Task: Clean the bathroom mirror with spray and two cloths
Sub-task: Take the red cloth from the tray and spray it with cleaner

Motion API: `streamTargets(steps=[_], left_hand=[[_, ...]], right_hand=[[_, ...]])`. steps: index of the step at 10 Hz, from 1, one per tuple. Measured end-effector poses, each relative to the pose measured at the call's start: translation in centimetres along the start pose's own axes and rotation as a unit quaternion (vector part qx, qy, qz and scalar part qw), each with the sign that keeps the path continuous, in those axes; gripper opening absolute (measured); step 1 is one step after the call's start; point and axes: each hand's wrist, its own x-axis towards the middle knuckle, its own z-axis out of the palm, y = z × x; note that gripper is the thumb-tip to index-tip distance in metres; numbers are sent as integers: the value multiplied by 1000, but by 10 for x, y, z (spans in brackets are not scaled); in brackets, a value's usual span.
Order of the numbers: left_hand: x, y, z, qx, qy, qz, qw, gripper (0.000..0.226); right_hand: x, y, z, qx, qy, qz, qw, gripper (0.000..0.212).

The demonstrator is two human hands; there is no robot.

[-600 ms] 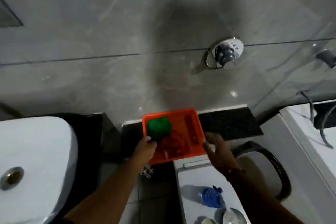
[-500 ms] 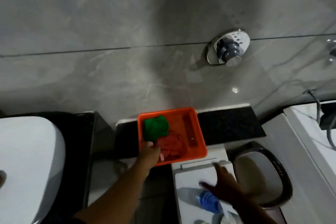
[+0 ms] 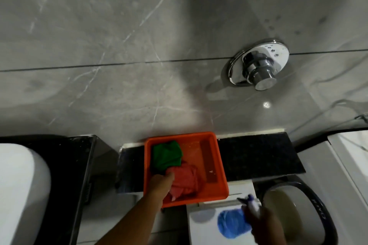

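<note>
Right hand [image 3: 262,223] has dropped from the orange tray [image 3: 217,157] edge down to the blue spray bottle [image 3: 233,224] on the white cistern lid [image 3: 203,225] just below the tray's near right corner; 0.6 s ago it was level with the tray and the bottle lay untouched. It's now wrapped around the bottle's neck end, nozzle poking out toward the tray, fingers closed on it as far as blur allows. Left hand [image 3: 162,182] has slid from the green cloth [image 3: 167,155] toward the red cloth [image 3: 185,181]; both cloths sit inside the tray, green at the far left, red at the near middle, touching each other. Left fingertips press into the red cloth's left edge beside the green one; pinched or just resting, cannot tell. Reads as pickup stage: spray about secured, cloth grab in progress, mirror not in view
</note>
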Motion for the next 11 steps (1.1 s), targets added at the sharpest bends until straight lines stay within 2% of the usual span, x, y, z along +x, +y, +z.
streamTargets(steps=[1,2,3,4,5,6,7,8,9,10,11], left_hand=[[-9,8,-6,-36,-38,-7,999,19],[-12,11,-9,-69,-56,5,996,21],[-18,20,-8,-101,-60,8,993,20],[-22,34,-7,-130,-67,26,989,21],[-27,45,-13,-156,-85,24,984,24],[-25,44,-21,-171,-84,14,982,28],[-15,32,-26,-181,-69,0,981,31],[-3,16,-28,-204,-43,-16,978,42],[-10,14,-34,-223,-49,-26,973,41],[-25,23,-41,-257,-62,-34,964,34],[-25,24,-47,-310,-73,-52,946,39]], right_hand=[[-47,-26,-47,90,-2,-37,995,24],[-48,-58,-86,116,15,-93,989,17],[-56,-101,-118,48,44,-214,975,25],[-55,-124,-125,61,119,-279,951,30],[-47,-143,-121,112,136,-306,936,20],[-30,-168,-95,140,89,-319,933,24],[-8,-196,-63,161,75,-339,924,6],[8,-222,-34,149,55,-347,924,16],[17,-234,-19,149,29,-338,929,23],[21,-240,-17,126,37,-361,923,27],[24,-234,-16,43,45,-396,916,39]])
